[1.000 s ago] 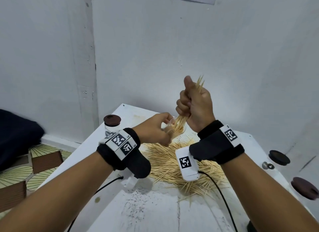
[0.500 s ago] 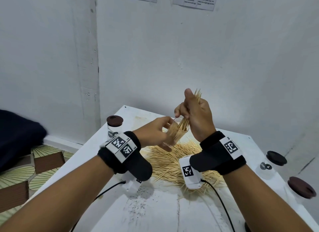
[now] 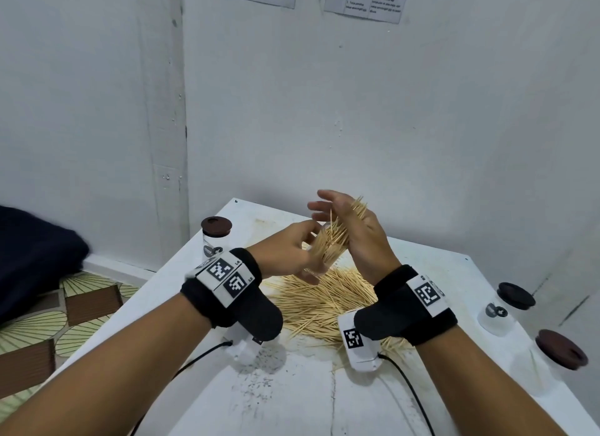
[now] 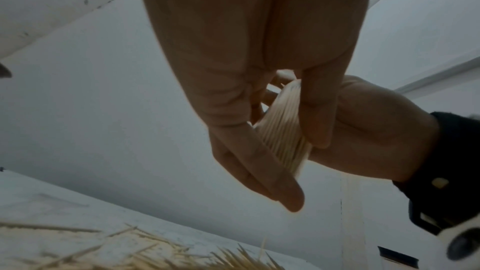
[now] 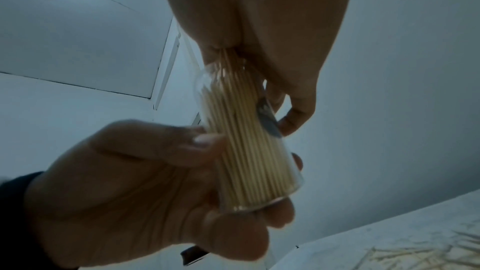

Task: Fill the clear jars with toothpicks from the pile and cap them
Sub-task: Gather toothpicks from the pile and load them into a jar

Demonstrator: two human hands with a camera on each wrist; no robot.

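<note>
Holding the clear jar (image 3: 324, 250) of toothpicks (image 5: 246, 130) above the pile (image 3: 324, 299) on the tabletop (image 3: 292, 387), your left hand (image 3: 285, 250) has its grip curled around it, while your right hand (image 3: 354, 228), fingers loose and spread, presses the protruding toothpick tips.

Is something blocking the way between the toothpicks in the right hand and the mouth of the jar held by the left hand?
Nothing visible does. The left hand grips the clear jar, and the toothpicks under the right hand already reach into its open mouth. No cap sits on it; many tips stand above the rim.
</note>
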